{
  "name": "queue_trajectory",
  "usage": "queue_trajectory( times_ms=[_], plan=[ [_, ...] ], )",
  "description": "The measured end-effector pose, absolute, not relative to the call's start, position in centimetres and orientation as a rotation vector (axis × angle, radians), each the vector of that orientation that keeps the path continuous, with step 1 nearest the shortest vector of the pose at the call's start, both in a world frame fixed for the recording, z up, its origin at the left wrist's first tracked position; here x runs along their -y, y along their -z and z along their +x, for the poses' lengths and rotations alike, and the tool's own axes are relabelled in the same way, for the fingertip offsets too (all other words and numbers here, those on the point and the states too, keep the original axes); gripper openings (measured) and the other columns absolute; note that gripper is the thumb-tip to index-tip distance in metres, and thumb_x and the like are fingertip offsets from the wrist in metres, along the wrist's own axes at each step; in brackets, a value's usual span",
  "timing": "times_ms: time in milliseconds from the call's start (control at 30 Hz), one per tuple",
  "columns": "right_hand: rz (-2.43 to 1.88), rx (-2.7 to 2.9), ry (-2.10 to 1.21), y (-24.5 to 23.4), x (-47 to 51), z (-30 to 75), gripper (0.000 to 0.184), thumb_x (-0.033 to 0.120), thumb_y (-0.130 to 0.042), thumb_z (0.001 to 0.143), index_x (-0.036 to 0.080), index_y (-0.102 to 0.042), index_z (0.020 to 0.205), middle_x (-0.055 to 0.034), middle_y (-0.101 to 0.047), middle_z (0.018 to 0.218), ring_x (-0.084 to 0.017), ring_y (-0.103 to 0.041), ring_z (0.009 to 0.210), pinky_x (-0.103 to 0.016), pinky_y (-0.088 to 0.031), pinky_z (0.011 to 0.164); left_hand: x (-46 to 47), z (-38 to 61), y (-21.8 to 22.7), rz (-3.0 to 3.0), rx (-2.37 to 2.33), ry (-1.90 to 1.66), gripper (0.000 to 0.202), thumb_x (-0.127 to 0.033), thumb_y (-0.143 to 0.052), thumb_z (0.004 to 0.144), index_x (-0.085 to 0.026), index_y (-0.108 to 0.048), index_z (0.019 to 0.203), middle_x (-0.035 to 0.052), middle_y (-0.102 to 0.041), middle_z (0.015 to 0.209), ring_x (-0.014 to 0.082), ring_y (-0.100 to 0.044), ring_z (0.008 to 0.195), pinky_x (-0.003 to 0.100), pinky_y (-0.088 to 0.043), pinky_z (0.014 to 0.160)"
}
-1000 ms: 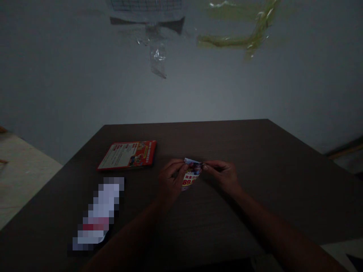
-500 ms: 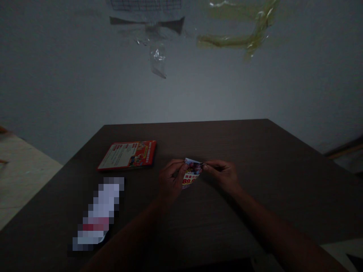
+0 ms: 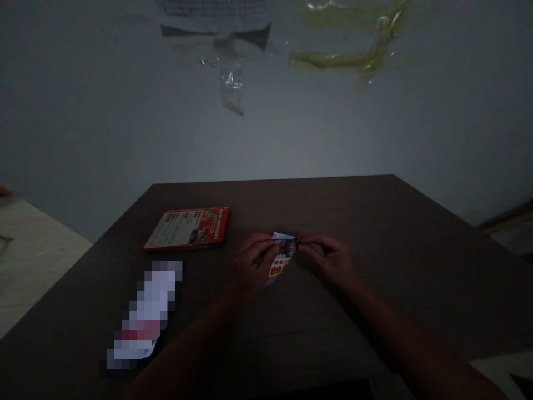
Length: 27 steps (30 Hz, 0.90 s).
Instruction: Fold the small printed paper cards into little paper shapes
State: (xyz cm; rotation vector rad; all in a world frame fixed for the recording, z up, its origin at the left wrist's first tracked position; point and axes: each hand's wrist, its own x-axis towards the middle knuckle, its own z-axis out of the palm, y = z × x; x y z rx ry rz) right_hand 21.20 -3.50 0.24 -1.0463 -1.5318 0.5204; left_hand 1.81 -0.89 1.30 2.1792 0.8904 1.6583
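A small folded printed paper (image 3: 281, 260) with red and white print is held just above the dark table (image 3: 375, 222), at its middle. My left hand (image 3: 250, 266) pinches its left side, fingers curled over the paper. My right hand (image 3: 328, 258) pinches its upper right corner between thumb and fingertips. Both hands are closed on the paper, which is partly hidden behind the left fingers.
A red printed leaflet (image 3: 187, 228) lies flat on the table to the left. A blurred white strip (image 3: 145, 316) lies nearer the front left. The wall behind carries scraps of tape (image 3: 353, 50) and plastic (image 3: 232, 86). Pale floor (image 3: 29, 250) shows at left.
The paper has been folded narrower and tilted. Both hands shifted slightly while keeping their pinch on it.
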Motion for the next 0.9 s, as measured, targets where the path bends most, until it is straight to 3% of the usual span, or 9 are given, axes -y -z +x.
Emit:
queue_trajectory(
  times_ms=[167,433,500,567,700,900],
  plan=[
    [-1.015,1.518,-0.514,-0.5,3.5,21.3,0.011,0.024,-0.069,0.073,0.023,-0.070,0.083,-0.0042,-0.073,0.085,-0.018,-0.068,0.078,-0.031,-0.055,0.074,0.9,1.7,-1.3,2.315,-0.762,-1.677,0.012,-0.015,-0.062,0.077,-0.016,-0.065,0.088,0.0053,-0.065,0.086,0.0140,-0.062,0.079,0.026,-0.052,0.071],
    [-1.028,1.526,-0.555,-0.5,3.5,21.5,0.009,0.024,-0.068,0.075,0.022,-0.070,0.083,-0.0046,-0.073,0.087,-0.018,-0.068,0.080,-0.032,-0.054,0.077,1.2,1.4,-1.8,2.352,-0.704,-1.610,0.022,-0.021,-0.058,0.079,-0.015,-0.063,0.099,0.0089,-0.064,0.096,0.0176,-0.062,0.086,0.030,-0.051,0.073],
    [-1.058,1.521,-0.612,-0.8,3.8,21.6,0.011,0.026,-0.065,0.078,0.021,-0.070,0.085,-0.0052,-0.072,0.086,-0.018,-0.067,0.078,-0.030,-0.055,0.071,1.1,1.4,-1.8,2.352,-0.775,-1.608,0.020,-0.018,-0.056,0.080,-0.015,-0.063,0.098,0.0088,-0.064,0.095,0.0173,-0.061,0.086,0.029,-0.051,0.075],
    [-1.102,1.489,-0.724,-1.1,4.1,21.6,0.017,0.031,-0.059,0.082,0.020,-0.069,0.090,-0.0053,-0.071,0.082,-0.017,-0.066,0.070,-0.025,-0.055,0.055,1.0,1.5,-1.6,2.364,-0.854,-1.619,0.017,-0.015,-0.055,0.081,-0.015,-0.063,0.096,0.0080,-0.064,0.092,0.0166,-0.061,0.085,0.028,-0.050,0.075],
    [-1.159,1.461,-0.774,-1.2,4.1,21.4,0.022,0.035,-0.065,0.076,0.019,-0.069,0.090,-0.0055,-0.069,0.083,-0.017,-0.064,0.066,-0.022,-0.051,0.042,0.6,1.5,-1.2,2.436,-0.868,-1.645,0.017,-0.012,-0.053,0.081,-0.016,-0.063,0.094,0.0071,-0.065,0.091,0.0158,-0.062,0.084,0.027,-0.051,0.075],
    [-1.172,1.619,-0.511,-1.3,3.6,21.4,0.012,0.029,-0.064,0.077,0.022,-0.071,0.082,-0.0041,-0.068,0.077,-0.017,-0.063,0.072,-0.030,-0.052,0.065,0.8,1.3,-1.3,2.569,-0.750,-1.632,0.023,-0.012,-0.055,0.080,-0.019,-0.060,0.102,0.0066,-0.066,0.094,0.0159,-0.063,0.085,0.028,-0.051,0.077]
  ],
)
